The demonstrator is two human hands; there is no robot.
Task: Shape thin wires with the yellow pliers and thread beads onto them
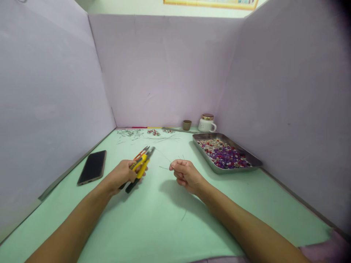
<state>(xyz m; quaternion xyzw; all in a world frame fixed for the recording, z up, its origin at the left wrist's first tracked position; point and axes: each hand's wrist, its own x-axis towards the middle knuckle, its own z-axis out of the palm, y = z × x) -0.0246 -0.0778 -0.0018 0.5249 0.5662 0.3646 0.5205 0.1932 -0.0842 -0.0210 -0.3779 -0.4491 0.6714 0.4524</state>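
My left hand [128,172] is wrapped round yellow-and-black pliers [143,164], whose jaws point away from me and up to the right. In a pinch between thumb and forefinger, my right hand [188,175] has a thin wire [164,156]. The wire runs up and left towards the jaws; whether they grip its end is too fine to tell. Just behind the pliers lie orange-handled thread snips [141,153]. Short wire pieces lie on the green tabletop [153,226] near my right hand.
A metal tray [216,170] of mixed beads stands at the right. A phone [93,166] lies at the left. At the back are wire scraps [128,133], small bead clusters [154,132], a brown cup [187,125] and a lidded white mug [205,125]. Pale panels enclose three sides.
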